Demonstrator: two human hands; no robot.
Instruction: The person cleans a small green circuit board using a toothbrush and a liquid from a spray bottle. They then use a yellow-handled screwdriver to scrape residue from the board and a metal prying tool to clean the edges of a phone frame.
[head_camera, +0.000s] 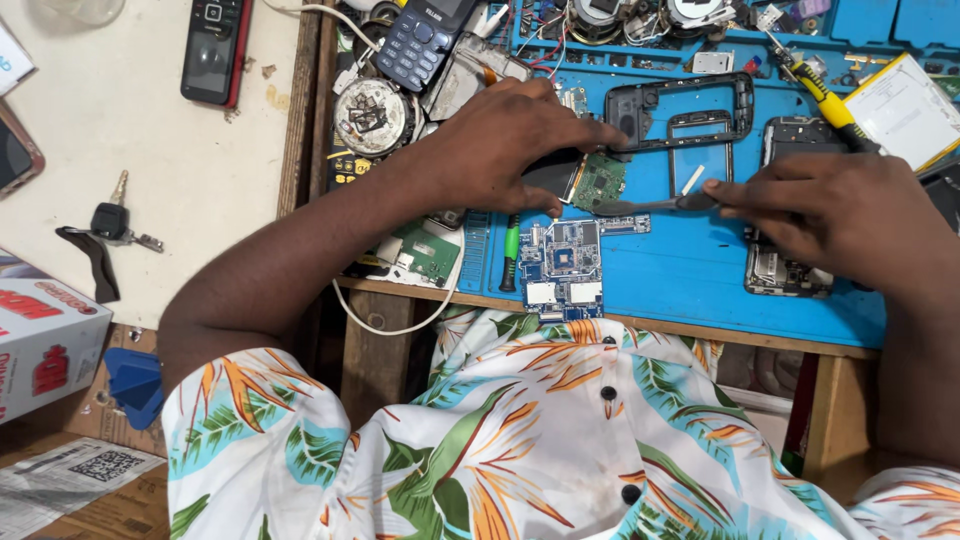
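Over the blue mat: both hands at work, head view looking down.
Mat: blue repair mat (690, 270) on a wooden bench, far edge lined with parts trays.
Left hand: left hand (505, 140) pressed down on a small green circuit board (600, 180) with a dark screen piece (553, 172) joined to it; fingers spread flat over it, pinning it rather than wrapped round it.
Right hand: right hand (835, 215) pinches the wide end of a thin metal pry tool (650, 206) between fingertips, tight grip.
Tool axis: long axis runs left-right, nearly level; tip points to the person's left and meets the lower right edge of the green board. Whether the tip is under the board or only touching it, can't tell.
Board axis: mostly hidden by the left palm, so orientation unclear; only its right end and the screen corner show.
Hidden: phone body (785, 270) lies partly under the right hand, only its lower end visible. Tool handle end is covered by the fingers.
Cut off: right forearm leaves frame at the right edge.
Nearby: blue circuit board (562, 262) at the mat's near edge, green-handled screwdriver (510, 252) just left of it, black phone frame (690, 110) beyond the tool, yellow-handled screwdriver (825, 95) at far right.
Off the mat: keypad phone (425, 40), car key (112, 222) on the pale table to the left.
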